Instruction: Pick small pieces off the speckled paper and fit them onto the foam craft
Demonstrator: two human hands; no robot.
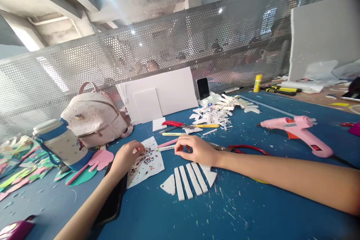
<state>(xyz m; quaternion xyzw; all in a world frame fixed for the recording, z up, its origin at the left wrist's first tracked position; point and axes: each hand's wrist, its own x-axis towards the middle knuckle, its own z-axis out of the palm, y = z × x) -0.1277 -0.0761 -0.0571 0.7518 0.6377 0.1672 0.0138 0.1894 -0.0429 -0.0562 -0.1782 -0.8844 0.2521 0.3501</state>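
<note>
My left hand [128, 155] is curled, its fingertips pinched on the edge of a white paper sheet [149, 165] strewn with tiny coloured scraps. My right hand [195, 149] rests knuckles up just right of it, fingers bent and pinched near the tip of a thin pale stick [168, 145]; whether it grips it is unclear. Below that hand lies a row of white foam strips [191, 179] with a white triangle [169, 185] at the left end and another at the right. Red-handled scissors [247, 150] lie behind my right wrist.
A pink glue gun [298, 131] lies at right on the blue table [253, 210]. White foam boards [160, 93], a pale backpack [94, 118], a bottle [60, 142], a phone [203, 88], foam scraps [219, 112], pens and a red cutter sit behind. Coloured cutouts lie far left.
</note>
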